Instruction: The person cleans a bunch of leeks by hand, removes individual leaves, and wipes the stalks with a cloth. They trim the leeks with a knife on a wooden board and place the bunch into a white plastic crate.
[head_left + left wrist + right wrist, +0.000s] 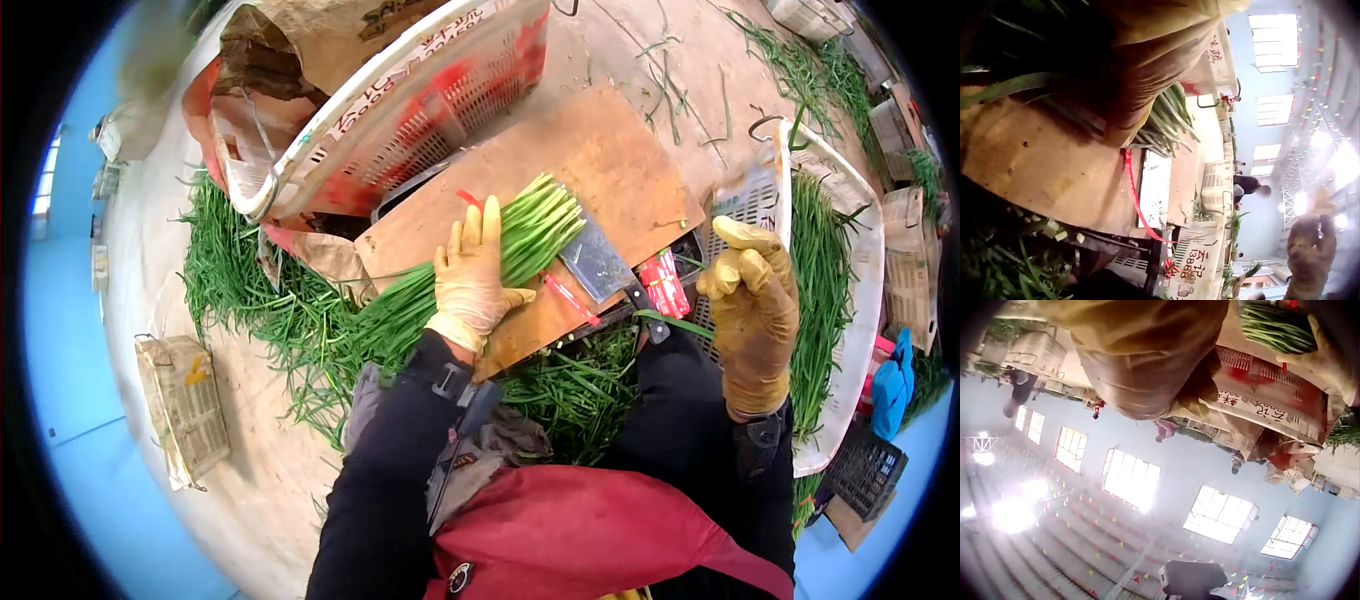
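Note:
A bundle of green chive stalks [530, 225] lies across a wooden board [610, 150], cut ends pointing up and right. My left hand [470, 270], in a pale yellow glove, lies flat on the bundle with fingers straight and thumb out to the right. In the left wrist view the glove covers the stalks [1166, 122] on the board [1041, 169]. My right hand [750, 290], in a darker yellow glove, hangs in the air right of the board with fingers loosely curled and nothing visible in them. It is also in the left wrist view [1310, 250].
A cleaver [597, 262] lies on the board beside the bundle, with red bands [570, 297] and a red packet [665, 285] nearby. A tilted white crate [400, 100] stands behind the board. Another crate [850, 300] at the right holds chives. Loose chives [250, 290] cover the floor at the left.

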The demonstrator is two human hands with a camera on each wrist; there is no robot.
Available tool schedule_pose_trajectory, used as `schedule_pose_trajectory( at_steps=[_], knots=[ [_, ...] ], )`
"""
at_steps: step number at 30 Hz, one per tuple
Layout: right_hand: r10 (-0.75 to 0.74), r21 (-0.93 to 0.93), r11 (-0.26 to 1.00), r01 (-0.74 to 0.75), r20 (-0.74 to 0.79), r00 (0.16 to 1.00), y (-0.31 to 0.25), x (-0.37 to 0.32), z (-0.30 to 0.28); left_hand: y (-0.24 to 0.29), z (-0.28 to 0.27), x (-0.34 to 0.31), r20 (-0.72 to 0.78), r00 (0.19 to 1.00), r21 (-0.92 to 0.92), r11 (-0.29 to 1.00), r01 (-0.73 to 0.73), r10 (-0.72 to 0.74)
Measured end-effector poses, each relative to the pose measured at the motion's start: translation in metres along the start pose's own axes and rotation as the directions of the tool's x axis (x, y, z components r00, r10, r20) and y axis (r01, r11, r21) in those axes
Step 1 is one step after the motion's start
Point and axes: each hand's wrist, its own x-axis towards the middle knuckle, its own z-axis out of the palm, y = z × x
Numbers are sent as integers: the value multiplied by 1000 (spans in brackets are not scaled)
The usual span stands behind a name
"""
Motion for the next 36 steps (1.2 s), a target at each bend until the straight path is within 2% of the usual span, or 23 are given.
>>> schedule_pose_trajectory(
  at_steps=[2, 3, 6, 7, 10, 11, 12, 14, 16, 18, 22, 26, 30, 31, 32, 33, 34, 35, 36],
  knots=[
    [-36, -78, 996, 39, 38, 999, -2, 6, -7, 2, -4, 0, 7, 1000, 7, 1000, 10, -10],
    [-54, -86, 994, 65, 132, 990, -2, 12, -15, 3, -4, 0, 12, 1000, 15, 1000, 13, -13],
    [-7, -307, 951, 40, 107, 994, -5, 16, -15, 1, 3, -1, 8, 1000, 15, 1000, -7, 7],
    [67, -383, 924, -13, 127, 990, -2, 17, -21, 4, 6, -1, 3, 1000, 53, 999, 7, -8],
    [192, -523, 852, 3, 319, 928, 24, 26, -18, 0, 9, 0, 59, 998, 70, 997, 31, -36],
    [190, -556, 828, 75, 403, 895, 34, 33, -13, -2, 6, -2, 67, 997, 62, 997, 43, -47],
    [153, -630, 750, 200, 461, 874, 44, 44, -13, 2, 6, 0, 79, 996, 41, 998, 39, -42],
    [113, -743, 512, 431, 556, 823, 67, 68, -18, 4, 8, -2, 29, 999, 76, 996, 36, -38],
    [24, -738, 445, 508, 577, 817, 100, 87, -20, 5, 6, 0, 44, 998, 66, 997, 42, -45],
    [-77, -740, 158, 653, 650, 756, 124, 99, -13, 4, 8, 1, 46, 998, 56, 997, 43, -46],
    [23, -726, -92, 682, 683, 730, 145, 103, 1, 3, 9, 2, 34, 999, 29, 999, 38, -39],
    [35, -756, -125, 643, 644, 764, 150, 107, 2, 4, 7, 3, 49, 999, 20, 1000, 22, -22],
    [-39, -779, 2, 627, 626, 778, 152, 111, -10, 7, 0, 2, 53, 999, 29, 1000, -8, 6],
    [21, -802, -58, 594, 594, 804, 152, 115, -11, 8, 0, 0, 47, 999, -10, 1000, -16, 16],
    [-11, -770, -83, 633, 636, 772, 156, 117, -20, 6, 2, -3, 2, 998, -9, 998, -58, 58],
    [123, -822, -134, 554, 541, 832, 165, 118, -24, 1, 6, 0, -7, 992, -63, 990, -127, 127],
    [-53, -790, -102, 605, 612, 789, 159, 109, -23, -1, 11, 1, -82, 972, -71, 972, -225, 219],
    [114, -860, -76, 505, 495, 861, 146, 106, -8, 1, 11, 1, -107, 958, -65, 960, -273, 265],
    [39, -872, 46, 487, 489, 871, 158, 111, -10, 1, 12, 1, -114, 951, -90, 950, -298, 288]
  ],
)
